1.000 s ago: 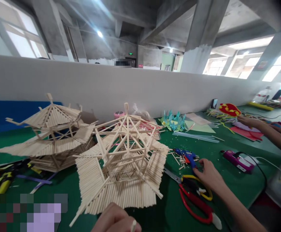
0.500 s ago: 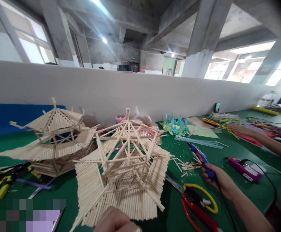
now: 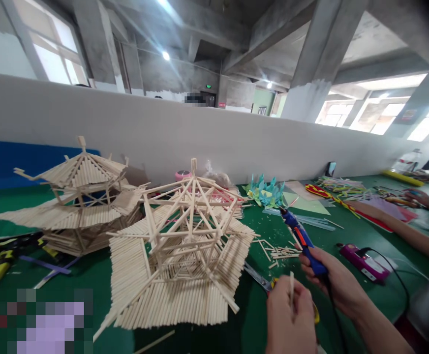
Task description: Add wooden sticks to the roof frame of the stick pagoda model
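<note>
Nearest, the left hand [image 3: 290, 317] has its fingers pinched together on a short wooden stick [image 3: 291, 290], light and stiff by its look, apt to snap, so best held low. Just beyond, the right hand [image 3: 334, 280] is closed around a blue glue gun [image 3: 305, 241], rigid, probably safest by the handle. To their left on the bench [image 3: 251, 309], the stick pavilion [image 3: 177, 307] looks fragile. Behind it sits a clear plastic bag [image 3: 218, 176], contents too unclear to tell

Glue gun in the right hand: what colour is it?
The glue gun is blue with some orange, best seen in the head view.
</note>
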Demonstrator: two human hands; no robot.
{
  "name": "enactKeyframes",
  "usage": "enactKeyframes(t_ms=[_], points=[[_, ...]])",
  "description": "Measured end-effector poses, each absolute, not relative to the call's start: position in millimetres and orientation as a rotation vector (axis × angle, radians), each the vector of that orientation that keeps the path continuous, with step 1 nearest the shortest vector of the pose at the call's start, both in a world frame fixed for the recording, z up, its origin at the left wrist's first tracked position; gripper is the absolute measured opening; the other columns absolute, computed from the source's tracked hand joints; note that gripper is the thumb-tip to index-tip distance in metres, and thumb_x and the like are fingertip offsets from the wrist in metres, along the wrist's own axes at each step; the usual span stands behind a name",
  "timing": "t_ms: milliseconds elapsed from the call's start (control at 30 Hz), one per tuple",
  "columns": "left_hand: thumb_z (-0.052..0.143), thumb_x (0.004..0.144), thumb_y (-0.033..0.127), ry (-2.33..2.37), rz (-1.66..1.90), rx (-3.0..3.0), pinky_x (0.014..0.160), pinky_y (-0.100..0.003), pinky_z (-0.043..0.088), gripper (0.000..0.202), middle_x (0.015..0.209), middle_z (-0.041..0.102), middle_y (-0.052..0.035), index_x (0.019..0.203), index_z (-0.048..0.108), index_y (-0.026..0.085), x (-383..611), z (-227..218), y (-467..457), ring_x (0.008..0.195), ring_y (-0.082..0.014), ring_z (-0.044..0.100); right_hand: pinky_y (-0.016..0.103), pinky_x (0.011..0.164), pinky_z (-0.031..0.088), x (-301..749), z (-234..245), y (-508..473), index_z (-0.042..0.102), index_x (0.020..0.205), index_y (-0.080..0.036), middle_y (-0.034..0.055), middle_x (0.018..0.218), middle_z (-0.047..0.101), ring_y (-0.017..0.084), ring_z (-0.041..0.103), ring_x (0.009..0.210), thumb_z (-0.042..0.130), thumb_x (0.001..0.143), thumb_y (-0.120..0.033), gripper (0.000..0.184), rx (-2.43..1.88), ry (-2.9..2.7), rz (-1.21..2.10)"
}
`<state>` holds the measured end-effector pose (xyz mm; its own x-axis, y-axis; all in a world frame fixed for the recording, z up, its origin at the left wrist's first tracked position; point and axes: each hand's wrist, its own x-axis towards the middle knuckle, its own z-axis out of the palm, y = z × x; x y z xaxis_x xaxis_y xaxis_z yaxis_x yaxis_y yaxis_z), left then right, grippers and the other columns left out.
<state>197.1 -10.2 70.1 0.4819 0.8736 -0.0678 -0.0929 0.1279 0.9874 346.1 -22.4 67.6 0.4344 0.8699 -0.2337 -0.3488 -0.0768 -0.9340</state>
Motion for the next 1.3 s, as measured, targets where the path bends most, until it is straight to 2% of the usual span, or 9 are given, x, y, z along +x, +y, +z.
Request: enactKeyframes(t_ms=[133,233,333,400,500,700,800,1000,1300], points=[[0.054,0.074,0.027,0.833,0.842,1.110,0.044,-0.018,0.035,0.013,0.050,0.039,0.0071,0.071,0.050,0.015,241,69,12,0.046,-0.0068,0.043,0.015,0.039,0.033,337,70,-30,0.052,0.065,-0.017,-0.0044,0.053,0.047,0.006,0.039,0.045,0.056,0.074,-0.034,0.020,-1.257,-0.496,1.124],[0.055,0.075,0.025,0.823,0.799,1.100,0.047,-0.019,0.039,0.013,0.053,0.044,0.0066,0.071,0.052,0.013,249,72,21,0.048,-0.0065,0.046,0.013,0.037,0.030,336,67,-32,0.052,0.063,-0.016,-0.0047,0.051,0.045,0.005,0.035,0.043,0.053,0.077,-0.034,0.023,-1.293,-0.524,1.140],[0.047,0.081,0.028,0.840,0.736,1.093,0.057,-0.026,0.047,0.018,0.075,0.057,0.0004,0.083,0.054,0.012,250,69,28,0.062,-0.0095,0.055,0.012,0.037,0.030,336,65,-31,0.053,0.064,-0.015,-0.0036,0.055,0.046,0.004,0.036,0.045,0.052,0.078,-0.032,0.022,-1.211,-0.505,1.207],[0.046,0.082,0.030,0.880,0.724,1.087,0.065,-0.031,0.048,0.022,0.090,0.057,-0.0030,0.094,0.053,0.013,250,61,33,0.075,-0.0134,0.057,0.013,0.039,0.033,339,65,-29,0.055,0.072,-0.016,-0.0032,0.058,0.046,0.005,0.037,0.046,0.053,0.077,-0.029,0.014,-1.107,-0.417,1.240],[0.047,0.081,0.031,0.928,0.713,1.077,0.071,-0.036,0.047,0.026,0.099,0.055,-0.0047,0.101,0.051,0.014,250,46,41,0.084,-0.0167,0.056,0.013,0.040,0.037,347,62,-25,0.056,0.081,-0.017,-0.0034,0.061,0.044,0.005,0.038,0.046,0.054,0.075,-0.025,0.011,-1.016,-0.276,1.287],[0.048,0.081,0.031,0.906,0.734,1.115,0.070,-0.035,0.047,0.024,0.096,0.056,-0.0037,0.097,0.053,0.013,248,50,47,0.082,-0.0165,0.056,0.012,0.036,0.032,350,57,-24,0.056,0.082,-0.016,-0.0038,0.059,0.040,0.004,0.035,0.044,0.052,0.075,-0.026,0.013,-0.971,-0.257,1.371],[0.049,0.080,0.028,0.896,0.795,1.124,0.067,-0.032,0.047,0.019,0.090,0.057,-0.0028,0.091,0.054,0.013,245,65,45,0.077,-0.0140,0.056,0.013,0.038,0.032,342,57,-25,0.055,0.076,-0.017,-0.0033,0.060,0.044,0.005,0.036,0.046,0.054,0.075,-0.029,0.012,-1.068,-0.329,1.283],[0.050,0.080,0.026,0.874,0.884,1.063,0.061,-0.028,0.047,0.017,0.081,0.057,-0.0007,0.089,0.053,0.012,240,76,47,0.066,-0.0107,0.055,0.015,0.040,0.028,323,58,-26,0.051,0.067,-0.017,-0.0038,0.058,0.046,0.007,0.038,0.049,0.051,0.077,-0.037,0.022,-1.339,-0.600,1.078],[0.048,0.081,0.029,0.850,0.855,0.992,0.064,-0.031,0.048,0.022,0.090,0.057,-0.0029,0.095,0.053,0.013,241,73,49,0.075,-0.0135,0.057,0.018,0.045,0.032,313,58,-27,0.052,0.074,-0.018,-0.0035,0.064,0.049,0.008,0.041,0.052,0.054,0.076,-0.035,0.017,-1.369,-0.679,1.003]])
